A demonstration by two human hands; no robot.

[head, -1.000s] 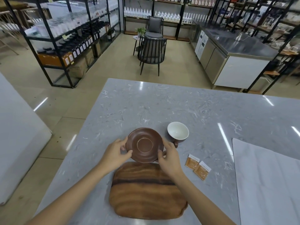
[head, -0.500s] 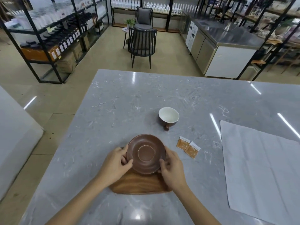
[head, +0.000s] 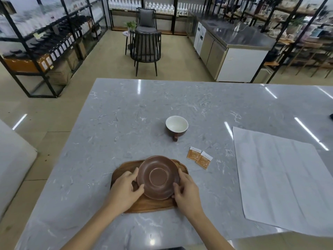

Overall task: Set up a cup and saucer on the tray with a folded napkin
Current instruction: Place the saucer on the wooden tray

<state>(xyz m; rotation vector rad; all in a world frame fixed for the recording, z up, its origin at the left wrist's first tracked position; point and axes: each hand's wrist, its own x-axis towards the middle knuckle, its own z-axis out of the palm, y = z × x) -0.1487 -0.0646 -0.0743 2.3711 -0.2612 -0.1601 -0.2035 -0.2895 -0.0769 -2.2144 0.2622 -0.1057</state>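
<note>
A brown saucer [head: 158, 176] rests over the wooden tray [head: 124, 167] near the table's front edge. My left hand [head: 126, 189] grips the saucer's left rim and my right hand [head: 187, 193] grips its right rim. A brown cup with a white inside [head: 177, 125] stands on the marble table beyond the tray, its handle pointing toward me. A large white napkin [head: 281, 179] lies spread flat on the right side of the table.
Two small orange sachets [head: 199, 157] lie on the grey marble table [head: 117, 123] between the cup and the tray. Beyond the table are a black chair [head: 146, 49], shelving racks on the left and a steel counter [head: 232, 44] on the right.
Both hands have carried the saucer from the table beyond the tray toward me, so it now sits over the tray. The view has tilted, so the cup appears farther away.
</note>
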